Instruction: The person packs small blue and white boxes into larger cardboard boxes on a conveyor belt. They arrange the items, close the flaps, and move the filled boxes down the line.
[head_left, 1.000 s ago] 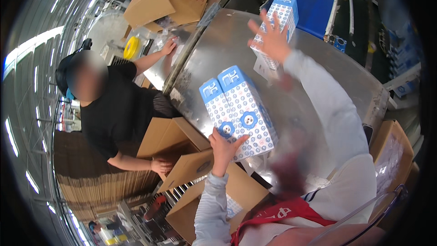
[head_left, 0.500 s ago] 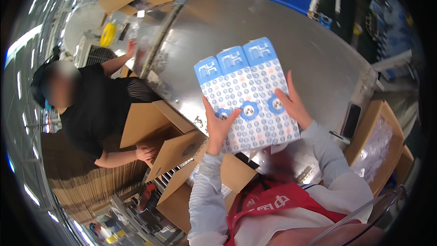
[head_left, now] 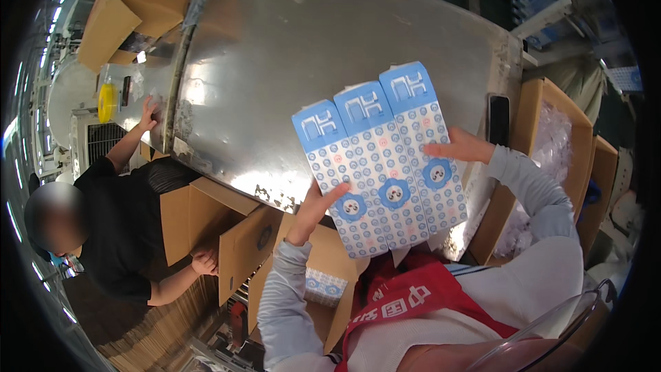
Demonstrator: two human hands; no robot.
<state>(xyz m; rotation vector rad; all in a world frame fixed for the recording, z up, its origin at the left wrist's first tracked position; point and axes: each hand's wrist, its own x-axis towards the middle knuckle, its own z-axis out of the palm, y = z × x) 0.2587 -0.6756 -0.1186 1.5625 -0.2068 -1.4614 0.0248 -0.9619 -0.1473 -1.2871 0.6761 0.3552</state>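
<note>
Three blue-and-white patterned cartons [head_left: 385, 165], side by side as one block, are held in front of my chest, tilted. My left hand [head_left: 315, 211] grips the block's lower left side, thumb on its front face. On the opposite side, my right hand [head_left: 466, 147] clasps it with the thumb across the front; its other fingers are mostly hidden. Below my left forearm, an open cardboard box [head_left: 330, 251] has similar patterned cartons [head_left: 325, 285] inside.
A metal table [head_left: 289, 48] spreads beyond the cartons. At left, a co-worker in black has one hand [head_left: 205, 262] at another open cardboard box [head_left: 251, 255]. To the right are a phone [head_left: 498, 118] and a box [head_left: 544, 86] of clear plastic wrap.
My view has swung right, so the table and co-worker appear further left. Both hands still hold the carton block, now lower over my apron. More cartons show inside the open box.
</note>
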